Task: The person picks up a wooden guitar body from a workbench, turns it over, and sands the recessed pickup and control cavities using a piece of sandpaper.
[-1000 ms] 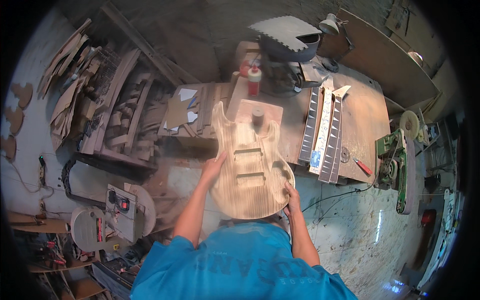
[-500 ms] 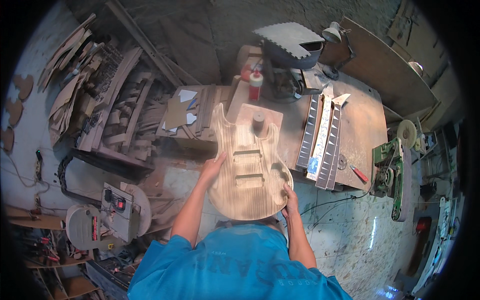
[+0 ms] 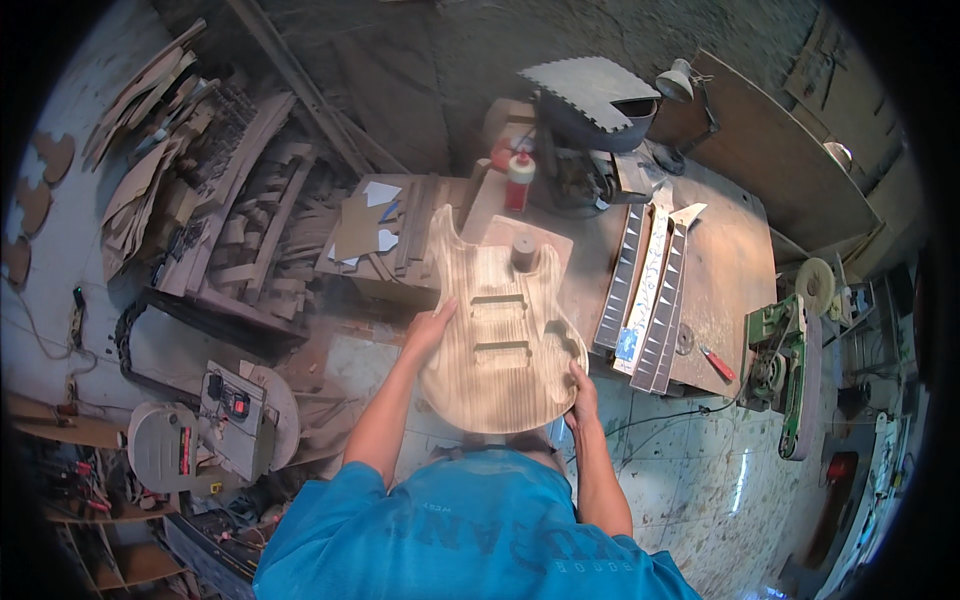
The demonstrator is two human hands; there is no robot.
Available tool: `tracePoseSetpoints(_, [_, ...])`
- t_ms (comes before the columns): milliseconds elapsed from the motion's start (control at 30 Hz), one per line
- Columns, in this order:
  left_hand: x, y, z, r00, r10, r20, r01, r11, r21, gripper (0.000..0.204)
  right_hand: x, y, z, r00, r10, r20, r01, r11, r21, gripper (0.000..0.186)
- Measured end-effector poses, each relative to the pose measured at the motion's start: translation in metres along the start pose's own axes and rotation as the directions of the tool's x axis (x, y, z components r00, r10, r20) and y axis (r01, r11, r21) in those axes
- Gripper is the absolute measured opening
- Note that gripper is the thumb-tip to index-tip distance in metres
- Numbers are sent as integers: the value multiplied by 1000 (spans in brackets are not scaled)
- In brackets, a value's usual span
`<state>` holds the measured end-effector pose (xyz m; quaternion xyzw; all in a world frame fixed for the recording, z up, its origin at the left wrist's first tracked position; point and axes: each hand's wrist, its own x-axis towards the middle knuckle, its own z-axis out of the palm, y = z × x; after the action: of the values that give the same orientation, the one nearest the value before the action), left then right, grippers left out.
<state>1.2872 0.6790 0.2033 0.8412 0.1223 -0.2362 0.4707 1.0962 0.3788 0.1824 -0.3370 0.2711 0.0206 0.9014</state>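
An unfinished pale, streaky wooden guitar body (image 3: 470,390) with two rectangular pickup cutouts and a shaped cavity is in both my hands. My left hand (image 3: 431,327) grips its left edge, fingers partly hidden by the wood. My right hand (image 3: 584,392) holds the lower right edge, thumb on the rim. Just beyond the body's horns, a cylindrical sanding drum (image 3: 523,250) stands up from a pale board (image 3: 555,237). Whether the body touches the drum or board I cannot tell.
A bench (image 3: 730,260) holds guitar necks (image 3: 634,300), a red-handled tool (image 3: 720,364), a lamp (image 3: 676,85) and a red bottle (image 3: 518,185). A green belt sander (image 3: 795,325) stands at right, a grey machine (image 3: 155,445) at lower left, wood offcuts (image 3: 250,230) and a cluttered shelf at left.
The guitar body and both hands have shifted slightly upward in the view, while the bench and objects behind appear a little lower. Both hands keep their grip.
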Motion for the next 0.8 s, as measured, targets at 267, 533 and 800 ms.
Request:
tracePoseSetpoints(267, [8, 9, -3, 1000, -21, -16, 22, 998, 54, 92, 11, -4, 2, 1000, 9, -9, -9, 1000, -5, 55])
tracePoseSetpoints(533, [0, 28, -7, 999, -44, -10, 44, 999, 27, 86, 12, -7, 12, 999, 17, -39, -16, 1000, 22, 51])
tracePoseSetpoints(800, [3, 21, -10, 999, -49, 19, 49, 999, -15, 83, 8, -3, 15, 999, -12, -41, 13, 1000, 19, 46])
